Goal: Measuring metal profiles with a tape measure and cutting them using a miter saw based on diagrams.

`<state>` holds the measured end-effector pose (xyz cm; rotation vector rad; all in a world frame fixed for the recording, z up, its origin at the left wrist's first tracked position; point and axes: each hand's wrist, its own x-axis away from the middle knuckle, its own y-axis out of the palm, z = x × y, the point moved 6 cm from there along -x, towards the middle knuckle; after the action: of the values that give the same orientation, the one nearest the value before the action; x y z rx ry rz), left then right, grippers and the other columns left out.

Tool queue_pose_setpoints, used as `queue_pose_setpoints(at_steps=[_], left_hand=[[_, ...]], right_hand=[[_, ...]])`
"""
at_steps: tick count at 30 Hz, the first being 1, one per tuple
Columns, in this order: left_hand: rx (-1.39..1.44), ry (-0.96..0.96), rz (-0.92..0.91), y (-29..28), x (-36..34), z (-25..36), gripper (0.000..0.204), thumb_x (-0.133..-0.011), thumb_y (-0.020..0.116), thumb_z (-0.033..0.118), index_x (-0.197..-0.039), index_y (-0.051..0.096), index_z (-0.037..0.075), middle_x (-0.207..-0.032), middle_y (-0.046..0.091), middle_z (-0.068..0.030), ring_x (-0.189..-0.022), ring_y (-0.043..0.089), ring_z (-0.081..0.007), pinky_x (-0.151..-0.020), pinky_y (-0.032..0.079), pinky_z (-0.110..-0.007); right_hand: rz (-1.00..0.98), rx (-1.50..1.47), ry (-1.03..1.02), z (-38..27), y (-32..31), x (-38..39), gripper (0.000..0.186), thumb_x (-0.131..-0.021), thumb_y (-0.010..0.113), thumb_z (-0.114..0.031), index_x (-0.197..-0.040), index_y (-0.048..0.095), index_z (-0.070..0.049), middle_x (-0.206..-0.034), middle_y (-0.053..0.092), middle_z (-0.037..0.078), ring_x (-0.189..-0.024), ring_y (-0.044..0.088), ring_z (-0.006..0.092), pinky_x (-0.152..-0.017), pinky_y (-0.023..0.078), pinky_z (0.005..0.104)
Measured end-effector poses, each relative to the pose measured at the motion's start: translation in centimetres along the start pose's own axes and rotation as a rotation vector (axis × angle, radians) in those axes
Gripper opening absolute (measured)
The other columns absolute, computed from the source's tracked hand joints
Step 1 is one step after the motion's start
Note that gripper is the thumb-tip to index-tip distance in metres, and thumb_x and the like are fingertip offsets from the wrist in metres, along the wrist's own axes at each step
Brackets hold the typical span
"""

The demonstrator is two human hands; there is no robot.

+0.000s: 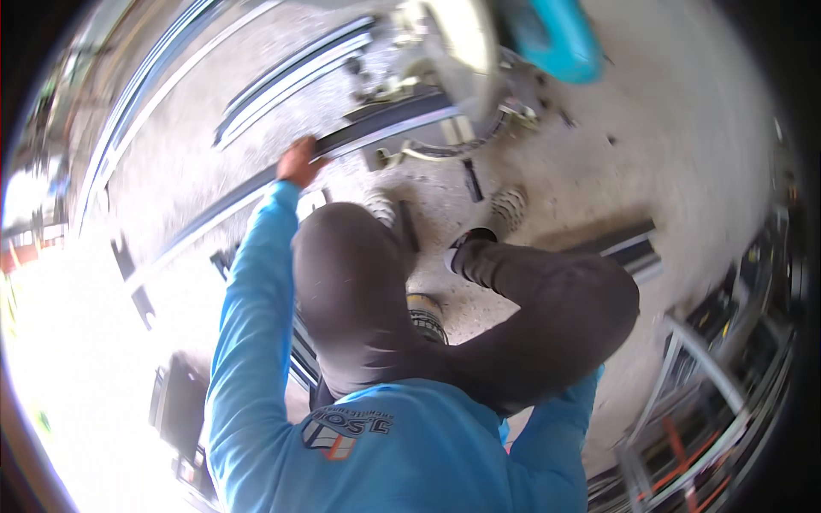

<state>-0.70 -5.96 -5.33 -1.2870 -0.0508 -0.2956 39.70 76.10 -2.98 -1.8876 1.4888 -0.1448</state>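
My left hand, at the end of an outstretched blue sleeve, is closed around a long dark metal profile. The profile runs from the lower left up to the base of a miter saw, where its far end lies under the pale blade guard. A teal handle shows at the top of the saw, smeared by motion. My right sleeve passes down behind my bent right knee, and the right hand is hidden there.
Other metal profiles lie on the concrete floor beyond my left hand. Another short dark profile is beside my right leg. A metal rack holding long pieces stands at the right. A small black bar lies before the saw.
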Motion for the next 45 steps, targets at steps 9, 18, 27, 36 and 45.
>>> queue_pose_setpoints(at_steps=[9,18,27,36,45], left_hand=[[0.049,-0.136,0.260,-4.8,3.7,0.9,0.062,-0.080,0.080,0.037,-0.132,0.055,0.015,-0.136,0.054,-0.0098,-0.130,0.047,-0.0327,-0.103,0.036,-0.055],[0.002,-0.296,-0.395,6.5,22.2,-2.8,0.099,-0.065,0.086,0.050,-0.146,0.040,0.017,-0.142,0.042,-0.0128,-0.135,0.038,-0.0373,-0.103,0.042,-0.058],[0.642,-0.517,-0.246,5.2,20.9,-2.0,0.054,-0.082,0.068,0.029,-0.127,0.055,0.002,-0.107,0.065,-0.0164,-0.095,0.065,-0.0307,-0.086,0.054,-0.039],[0.833,0.079,-0.182,-5.3,9.9,9.4,0.053,-0.088,0.067,0.039,-0.121,0.049,0.002,-0.102,0.069,-0.0294,-0.095,0.070,-0.0411,-0.083,0.053,-0.046],[0.450,0.012,-0.377,-4.9,9.3,6.3,0.045,-0.092,0.062,0.027,-0.131,0.046,0.011,-0.101,0.070,-0.0255,-0.100,0.067,-0.0452,-0.084,0.051,-0.052]], right_hand=[[-0.420,-0.301,-0.065,-34.8,1.2,-7.8,0.047,-0.107,0.040,-0.046,-0.122,0.049,-0.002,-0.109,0.068,0.017,-0.097,0.065,0.0258,-0.088,0.053,0.0377],[-1.161,-0.025,-0.494,-52.3,4.2,7.8,0.038,-0.106,0.041,-0.034,-0.114,0.061,-0.002,-0.078,0.061,0.007,-0.076,0.055,0.0134,-0.076,0.043,0.0253],[-1.901,-0.189,-0.497,-48.7,18.4,29.3,0.023,-0.102,0.060,-0.025,-0.115,0.058,-0.007,-0.099,0.069,0.008,-0.085,0.065,0.0129,-0.076,0.052,0.0285],[-1.974,-0.581,0.114,-47.5,27.3,40.0,0.037,-0.089,0.076,-0.018,-0.115,0.053,-0.006,-0.105,0.067,0.005,-0.096,0.062,0.0127,-0.085,0.051,0.0290],[-1.796,-0.798,0.967,-39.5,28.8,37.7,0.040,-0.077,0.067,0.006,-0.106,0.047,-0.013,-0.091,0.055,0.008,-0.084,0.064,0.0250,-0.075,0.056,0.0382]])
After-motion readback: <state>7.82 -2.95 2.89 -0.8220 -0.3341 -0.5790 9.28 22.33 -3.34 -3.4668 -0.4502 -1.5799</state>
